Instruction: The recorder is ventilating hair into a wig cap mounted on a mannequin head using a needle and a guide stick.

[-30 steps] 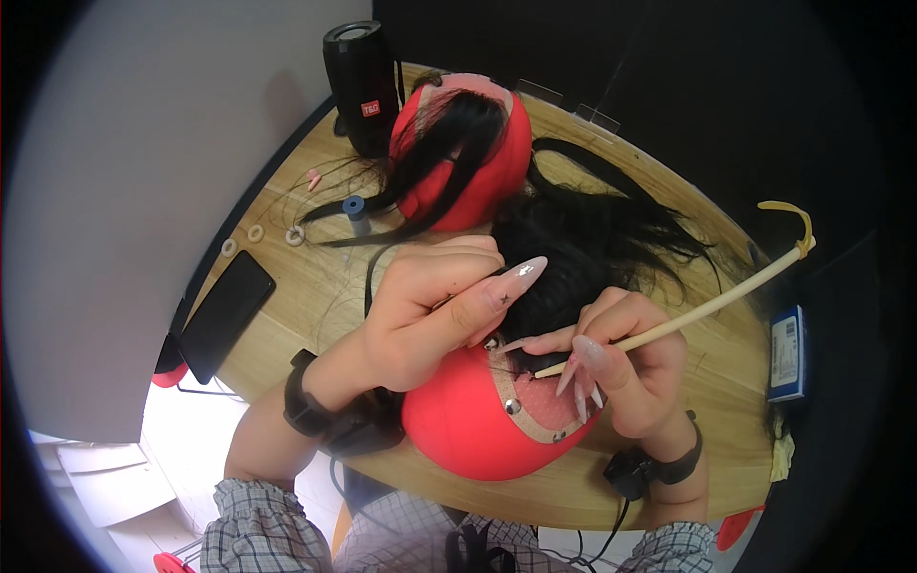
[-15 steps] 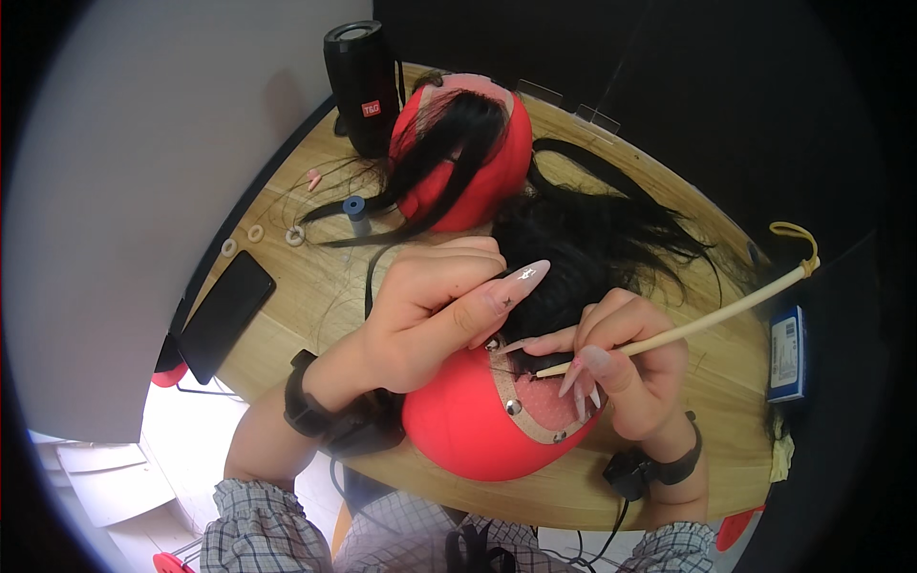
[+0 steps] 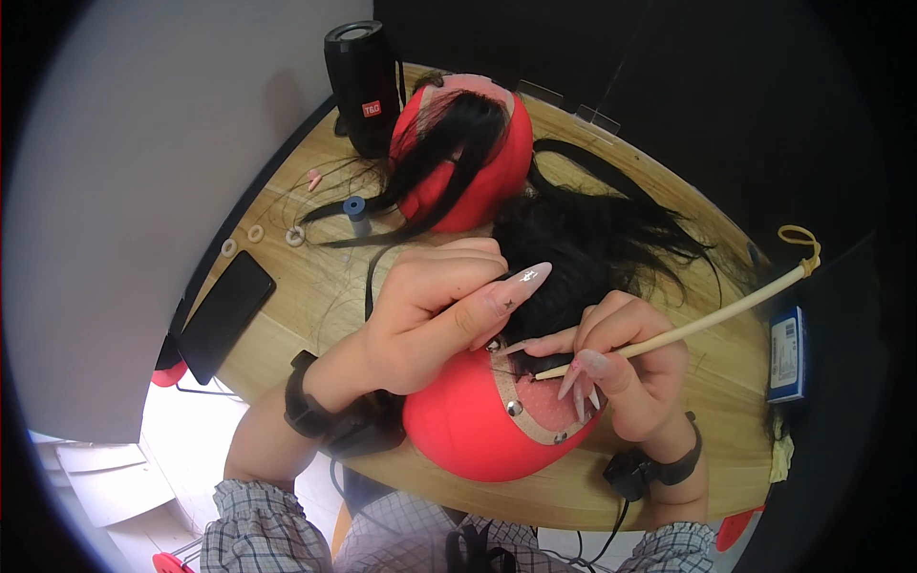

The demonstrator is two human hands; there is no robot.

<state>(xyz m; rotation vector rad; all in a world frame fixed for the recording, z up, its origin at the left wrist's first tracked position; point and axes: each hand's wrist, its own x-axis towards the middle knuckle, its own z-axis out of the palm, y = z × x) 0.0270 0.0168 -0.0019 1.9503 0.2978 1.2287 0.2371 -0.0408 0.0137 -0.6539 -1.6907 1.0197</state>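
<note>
A red rounded head form (image 3: 468,425) sits on the table close to me. Pinned along its edge is a beige band (image 3: 508,387) around pink mesh (image 3: 549,406), with black hair (image 3: 554,253) spreading away behind it. My left hand (image 3: 430,306) is closed above the form's left side, thumb pressed on a lock of that hair. In my right hand (image 3: 626,358) is a ventilating needle with a long pale handle (image 3: 716,318). Its tip meets the mesh by the hairline, while the fingertips rest at the mesh. The hooked end is too small to make out.
Behind stands a second red head form (image 3: 511,158) draped with black hair, beside a black cylindrical speaker (image 3: 358,86). To the left lie a dark phone (image 3: 227,315), a blue-grey spool (image 3: 356,215) and small pale rings (image 3: 255,232). At right, a blue-and-white box (image 3: 787,353) stands by the dark partition.
The needle's handle has shifted slightly, its looped far end a little to the right. My left hand and the head form stay nearly still.
</note>
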